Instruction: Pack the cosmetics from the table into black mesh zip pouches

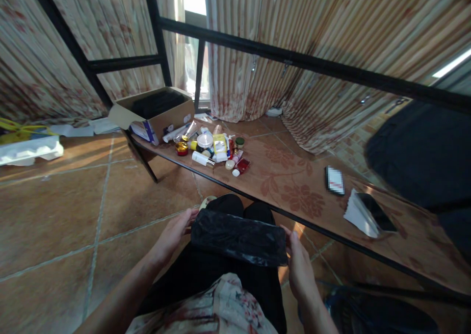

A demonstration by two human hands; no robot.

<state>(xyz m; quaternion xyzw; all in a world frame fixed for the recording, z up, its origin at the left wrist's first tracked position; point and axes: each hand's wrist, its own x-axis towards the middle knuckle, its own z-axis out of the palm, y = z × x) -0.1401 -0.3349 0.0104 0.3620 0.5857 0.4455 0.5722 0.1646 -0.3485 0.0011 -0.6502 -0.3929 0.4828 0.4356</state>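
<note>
A long black rectangular box (239,238) with pale smudges lies level above my knees. My left hand (180,226) grips its left end, fingertips partly hidden behind the edge. At the opposite end, my right hand (297,255) holds the side with the thumb along it. Beyond the box, a pile of small cosmetic containers rests on the bench: a white tube (202,159), a yellow-and-white packet (221,147), a red bottle (242,166), a gold-and-red jar (181,148) and a clear-lidded jar (204,140).
An open cardboard box (172,120) with something black inside stands at the bench's left end. On the right of the brown patterned bench (283,182) lie a phone (377,211), a white tissue (358,216) and a small blurred-out item (334,180). A black metal frame (257,42) crosses above.
</note>
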